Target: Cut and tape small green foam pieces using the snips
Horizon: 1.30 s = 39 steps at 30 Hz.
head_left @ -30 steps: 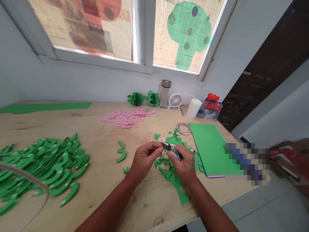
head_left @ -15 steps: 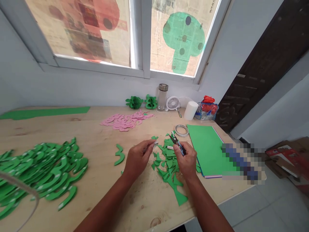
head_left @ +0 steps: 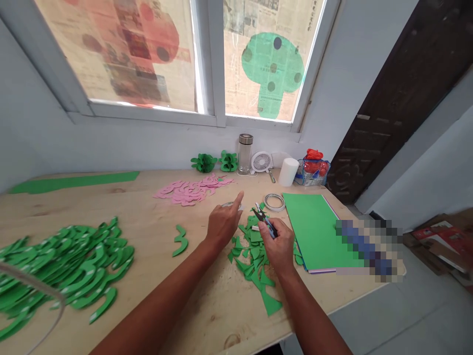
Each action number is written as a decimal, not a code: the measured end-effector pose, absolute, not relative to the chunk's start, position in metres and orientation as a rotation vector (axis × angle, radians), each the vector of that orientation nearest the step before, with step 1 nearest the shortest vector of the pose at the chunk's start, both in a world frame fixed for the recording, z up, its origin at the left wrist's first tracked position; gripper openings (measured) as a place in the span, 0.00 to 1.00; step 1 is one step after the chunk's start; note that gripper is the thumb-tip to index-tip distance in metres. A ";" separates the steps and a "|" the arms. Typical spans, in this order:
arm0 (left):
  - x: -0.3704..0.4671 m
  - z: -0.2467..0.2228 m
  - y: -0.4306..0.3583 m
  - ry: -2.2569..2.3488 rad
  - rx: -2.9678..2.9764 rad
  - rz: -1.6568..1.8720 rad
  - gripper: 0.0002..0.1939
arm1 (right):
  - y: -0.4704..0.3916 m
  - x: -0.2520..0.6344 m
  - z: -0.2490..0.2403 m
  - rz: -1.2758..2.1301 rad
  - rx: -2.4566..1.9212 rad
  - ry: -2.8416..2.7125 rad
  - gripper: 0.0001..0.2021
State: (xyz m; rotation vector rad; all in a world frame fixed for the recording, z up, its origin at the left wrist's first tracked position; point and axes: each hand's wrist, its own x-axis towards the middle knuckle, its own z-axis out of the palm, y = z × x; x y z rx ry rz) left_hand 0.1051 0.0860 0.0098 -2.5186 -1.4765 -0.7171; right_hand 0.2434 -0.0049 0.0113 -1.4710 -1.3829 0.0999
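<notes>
My left hand is closed round a pale tape roll, whose rim shows behind the knuckles, with the index finger stretched out. The rest of the roll is hidden by the hand. My right hand grips small snips with dark blades and a bluish handle, tips towards upper left. Something small and white shows at the blade tips. Below and between the hands lie green paper scraps. A wavy green strip lies left of my left hand.
Green cut pieces pile up at left, pink pieces behind. A second tape roll lies beside the green sheets. A glass bottle, small fan, white roll and clear bag stand along the wall.
My left hand has lifted its index finger and moved slightly up and away from the scraps. My right hand still holds the snips. The whole view has shifted a little.
</notes>
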 end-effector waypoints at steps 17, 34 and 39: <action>0.052 0.023 0.021 -1.811 -2.687 -1.985 0.11 | -0.009 0.230 0.002 -0.210 -1.532 -1.775 0.14; 0.047 0.013 0.025 -2.393 -2.532 -2.477 0.09 | -0.010 0.217 -0.003 -0.588 -1.491 -2.015 0.17; 0.052 0.016 0.025 -2.594 -2.395 -2.604 0.08 | -0.009 0.218 -0.004 -0.626 -1.487 -2.020 0.17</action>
